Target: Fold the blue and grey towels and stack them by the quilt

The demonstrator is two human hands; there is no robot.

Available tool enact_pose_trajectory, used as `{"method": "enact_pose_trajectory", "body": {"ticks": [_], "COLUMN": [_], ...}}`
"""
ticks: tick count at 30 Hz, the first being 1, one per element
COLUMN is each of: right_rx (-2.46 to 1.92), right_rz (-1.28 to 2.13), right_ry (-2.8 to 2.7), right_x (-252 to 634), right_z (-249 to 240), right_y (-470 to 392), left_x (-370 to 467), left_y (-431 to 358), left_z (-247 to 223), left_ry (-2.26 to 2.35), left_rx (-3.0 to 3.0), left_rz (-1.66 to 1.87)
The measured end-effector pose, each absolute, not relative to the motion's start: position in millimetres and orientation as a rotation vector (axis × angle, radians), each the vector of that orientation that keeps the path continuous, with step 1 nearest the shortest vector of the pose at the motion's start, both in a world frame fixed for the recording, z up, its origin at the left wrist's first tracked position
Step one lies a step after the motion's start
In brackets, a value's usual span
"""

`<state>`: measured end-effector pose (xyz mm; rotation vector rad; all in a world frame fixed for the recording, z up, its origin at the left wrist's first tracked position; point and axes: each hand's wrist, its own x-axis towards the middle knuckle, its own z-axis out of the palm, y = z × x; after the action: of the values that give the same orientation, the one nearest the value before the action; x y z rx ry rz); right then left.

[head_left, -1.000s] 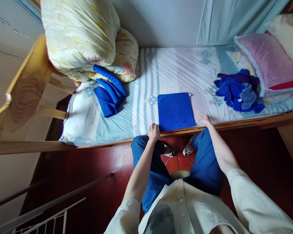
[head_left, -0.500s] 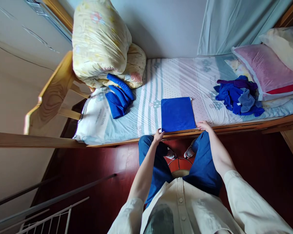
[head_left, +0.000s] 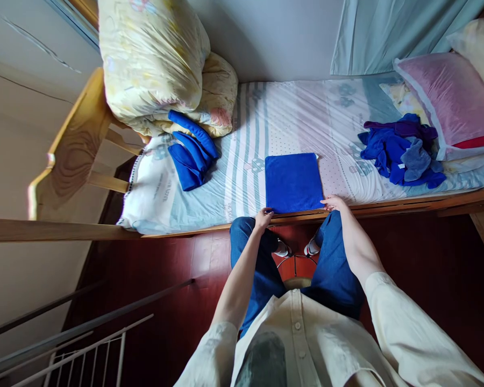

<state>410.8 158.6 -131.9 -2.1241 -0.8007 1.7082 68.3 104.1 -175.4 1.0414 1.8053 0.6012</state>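
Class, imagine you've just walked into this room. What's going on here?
A person at the bed's edge has both hands at a blue square cloth lying flat. The left hand is at its near left corner, the right hand at its near right corner; how firmly they grip is unclear. To the right lies a crumpled pile of cloths beside a pink pillow; to the left, more blue cloth lies against yellowish bedding.

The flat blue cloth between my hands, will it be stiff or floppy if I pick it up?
Probably floppy: the blue cloth looks soft, and similar-looking blue fabric to its right lies crumpled. It should be fairly light, since it looks thin. It's unlikely to roll or tip, as it lies flat on the bed.
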Motion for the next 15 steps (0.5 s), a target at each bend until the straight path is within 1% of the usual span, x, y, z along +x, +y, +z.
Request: {"method": "enact_pose_trajectory", "body": {"ticks": [6,10,15], "right_rx": [-2.063,-1.946,-1.852], "right_rz": [1.687,1.661,1.586], "right_ry": [-0.798,-0.823,-0.965], "right_x": [418.5,424.6,424.2], "right_z": [-124.6,-120.0,-123.1], "right_y": [156.2,153.2,148.6], "left_x": [67.4,67.7,66.6], "left_y": [106.5,110.3,122.3], "left_z": [-163.6,-158.4,-158.6], "left_ry": [1.851,1.892,1.932], "left_rx": [1.056,1.114,1.117], "left_rz": [0.607,0.652,0.672]}}
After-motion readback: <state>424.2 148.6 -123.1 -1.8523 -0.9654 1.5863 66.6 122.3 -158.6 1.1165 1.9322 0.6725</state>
